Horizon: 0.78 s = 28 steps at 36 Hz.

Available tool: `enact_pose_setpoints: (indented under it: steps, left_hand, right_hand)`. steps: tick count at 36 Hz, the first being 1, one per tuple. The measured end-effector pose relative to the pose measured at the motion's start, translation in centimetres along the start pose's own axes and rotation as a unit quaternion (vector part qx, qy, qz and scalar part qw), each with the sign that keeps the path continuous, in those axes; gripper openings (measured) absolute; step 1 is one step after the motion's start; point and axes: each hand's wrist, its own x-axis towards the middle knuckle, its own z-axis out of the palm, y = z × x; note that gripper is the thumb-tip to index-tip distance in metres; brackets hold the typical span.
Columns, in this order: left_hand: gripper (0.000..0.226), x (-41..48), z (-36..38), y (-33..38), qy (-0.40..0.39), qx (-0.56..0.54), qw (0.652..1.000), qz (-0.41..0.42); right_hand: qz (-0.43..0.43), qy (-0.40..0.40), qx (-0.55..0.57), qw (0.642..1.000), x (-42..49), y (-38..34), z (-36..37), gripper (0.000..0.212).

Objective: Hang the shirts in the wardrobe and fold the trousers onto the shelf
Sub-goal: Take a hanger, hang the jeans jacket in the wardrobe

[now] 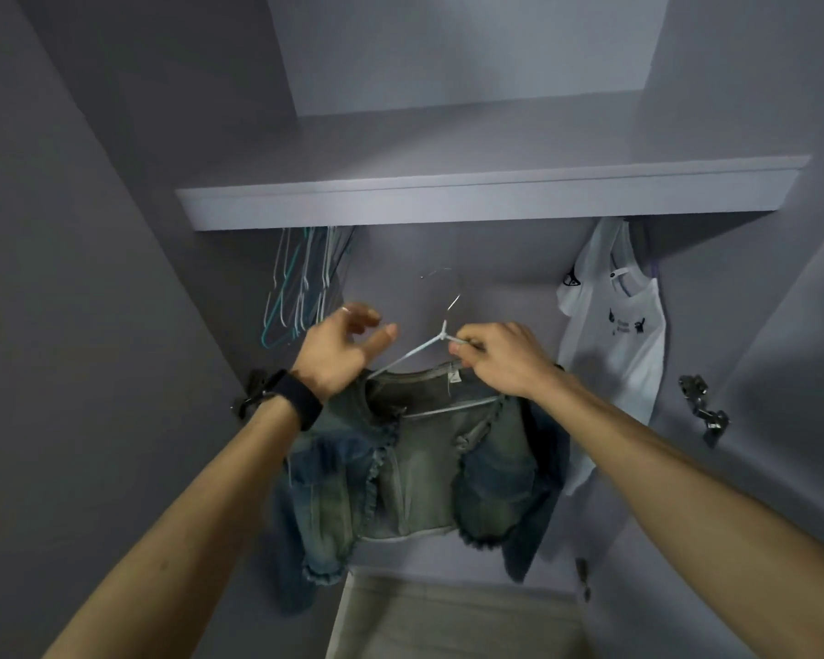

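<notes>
Right grip: fingers (462,347) of the right hand (500,361) are clamped on the hanger (407,356) wire, just right of its neck, centre frame.
Left grip: fingers (365,316) are apart, loosely curled and holding nothing. The left hand (341,347) sits just left of the neck, clear of the wire.
Load: the denim shirt (415,468) is draped on the hanger and hangs below both hands.
Top: the hook (453,303) rises straight above the right fingers.
Key relation: the rail is hidden, judged up and beyond the hook, under the shelf (448,202). The hanger's long axis runs left to right. The right hand is nearer.
Room: there is an open gap between the spare hangers (300,287), upper left, and the white shirt (614,325), right. The shelf edge caps the lift.
</notes>
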Motion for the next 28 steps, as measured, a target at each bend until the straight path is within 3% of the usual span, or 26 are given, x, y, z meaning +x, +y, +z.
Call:
enact_pose_setpoints:
  steps: [2, 4, 9, 13, 17, 19, 21, 25, 28]
  left_hand:
    - [0.033, -1.4, -0.9, -2.4, -0.086, 0.112, 0.989, -0.04]
    - [0.028, -2.8, -0.6, -4.0, -0.129, 0.153, 0.979, -0.047]
    - [0.039, -4.2, 1.1, -5.4, -0.024, 0.07, 0.997, 0.002]
    - [0.046, -4.4, 1.2, -4.5, 0.009, 0.004, 1.0, 0.002]
    - [0.03, -3.4, 0.9, -2.3, 0.092, -0.03, 0.995, 0.03]
    - [0.019, -3.0, 1.2, -1.2, 0.097, -0.016, 0.994, 0.049]
    - [0.024, -2.8, 0.9, -0.4, 0.054, 0.013, 0.997, 0.056]
    - [0.062, -2.7, -1.1, -1.8, -0.036, 0.107, 0.993, 0.028]
    - [0.063, -2.6, -2.1, -3.9, -0.064, 0.215, 0.974, -0.008]
  right_hand:
    - [0.009, 0.006, -0.009, 1.0, -0.3, 0.5, 0.5, 0.025]
    - [0.015, 0.017, -0.014, 1.0, -0.4, 0.8, 0.7, 0.027]
    - [0.004, -0.019, 0.004, 1.0, -0.6, -0.3, 0.2, 0.018]
    - [-0.006, -0.03, -0.044, 0.999, -0.6, -1.8, -0.5, 0.052]
    - [-0.054, -0.019, -0.096, 0.994, -0.9, -2.7, 0.5, 0.048]
    - [-0.085, -0.013, -0.115, 0.99, -1.1, -3.2, 1.7, 0.044]
    - [-0.08, 0.028, -0.088, 0.992, -1.1, -3.3, 1.5, 0.041]
    - [-0.039, 0.054, -0.053, 0.996, -0.7, -2.0, -0.9, 0.043]
    - [-0.048, 0.049, -0.076, 0.995, -0.6, -1.7, -2.0, 0.043]
